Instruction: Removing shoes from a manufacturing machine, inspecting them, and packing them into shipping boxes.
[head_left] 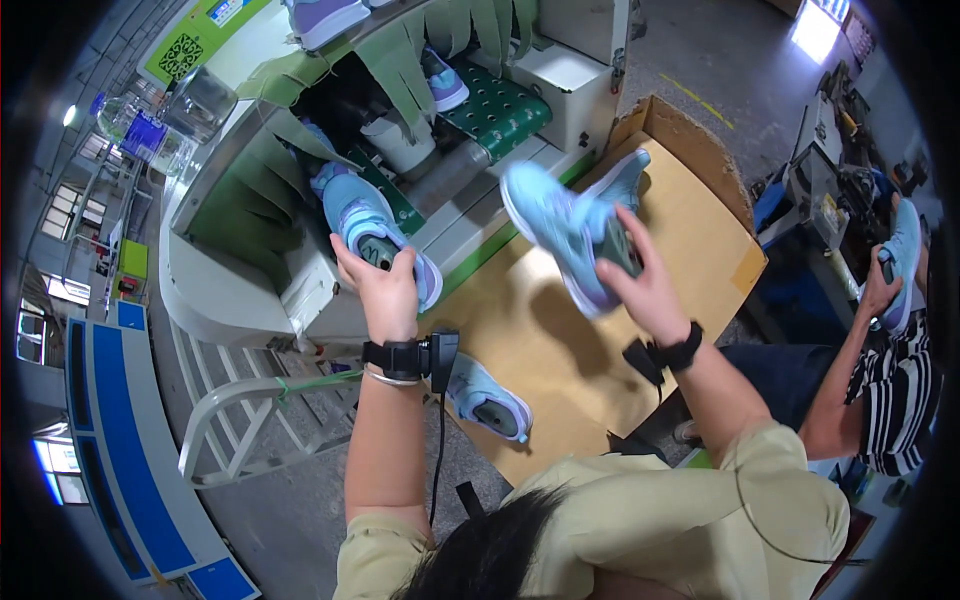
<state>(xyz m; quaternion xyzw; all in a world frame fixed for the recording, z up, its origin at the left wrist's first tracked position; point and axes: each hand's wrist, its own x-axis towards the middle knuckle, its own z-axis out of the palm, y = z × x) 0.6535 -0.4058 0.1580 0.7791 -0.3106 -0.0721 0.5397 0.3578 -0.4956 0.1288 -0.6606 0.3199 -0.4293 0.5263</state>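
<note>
My left hand (382,290) is closed on the heel opening of a light blue sneaker (358,212) with a dark insole. That shoe points into the left opening of the machine, above its front ledge. My right hand (638,280) grips a second light blue running shoe (552,232) by its heel, tilted in the air over brown cardboard (690,240); its toe is slightly blurred. Behind it a blue shoe (630,180) rests near the far edge of the cardboard. Another sneaker (490,408) lies on the near left part of the cardboard.
A white machine with green strip curtains (395,75) stands ahead; a sneaker (443,82) sits by its green perforated belt (500,112). A bottle (150,135) and metal cup (200,103) stand on top. A white rack (235,425) is at left. A co-worker's hand (880,290) holds a blue shoe at right.
</note>
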